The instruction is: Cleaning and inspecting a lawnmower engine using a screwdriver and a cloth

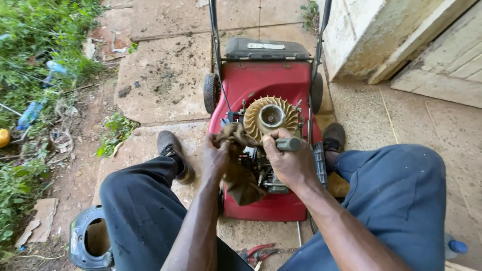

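One pair of red-handled pliers (258,251) on the paving nearest, one dark engine cover (90,241) by the left knee. Left hand (216,158) fingers clenched on one brown rag (240,170); right hand (288,160) wrapped around one grey tool handle (287,144), both over the exposed engine of one red lawnmower (266,85). One ribbed flywheel (271,116) beyond. Two rear wheels (211,93) farthest.
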